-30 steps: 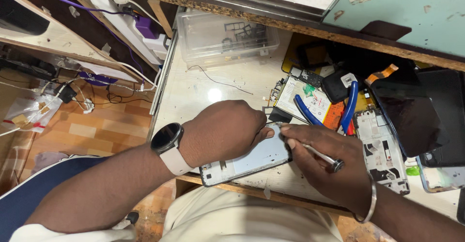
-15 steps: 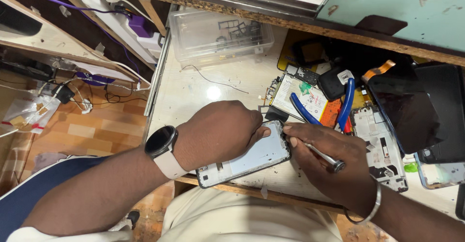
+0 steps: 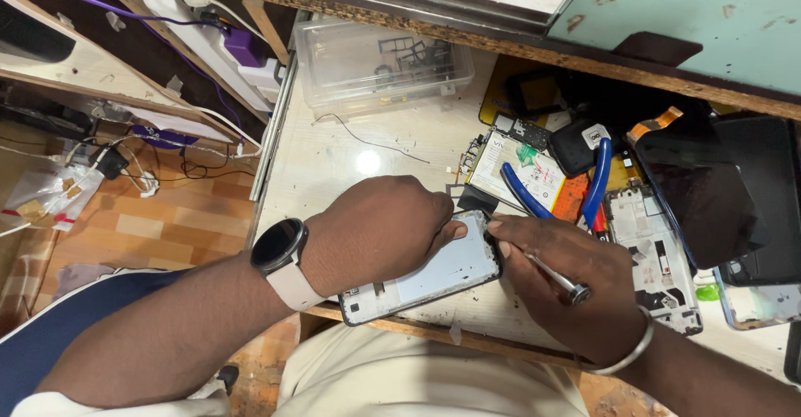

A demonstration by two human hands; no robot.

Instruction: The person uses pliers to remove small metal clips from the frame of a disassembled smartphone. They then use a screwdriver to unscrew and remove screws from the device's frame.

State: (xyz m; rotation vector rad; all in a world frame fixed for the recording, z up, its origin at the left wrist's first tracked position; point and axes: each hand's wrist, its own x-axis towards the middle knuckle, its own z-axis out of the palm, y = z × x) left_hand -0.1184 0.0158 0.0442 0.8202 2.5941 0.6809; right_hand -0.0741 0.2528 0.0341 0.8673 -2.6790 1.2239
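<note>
The scene is evenly and fairly brightly lit from above. A small round glare spot sits on the pale worktop (image 3: 367, 163), the reflection of an overhead lamp. Shadows are soft and short: a faint one lies under the left hand (image 3: 380, 233) and along the right hand (image 3: 567, 283), and the recess under the upper shelf (image 3: 501, 29) falls dark. The black screen panel (image 3: 709, 192) shows a dull sheen with little detail. Focus is sharp across the centre; the lower corners, with sleeve and clothing close to the lens, look slightly soft. Wide-angle distortion slants and bends straight edges toward the frame borders. Colours are warm, without visible motion blur.
</note>
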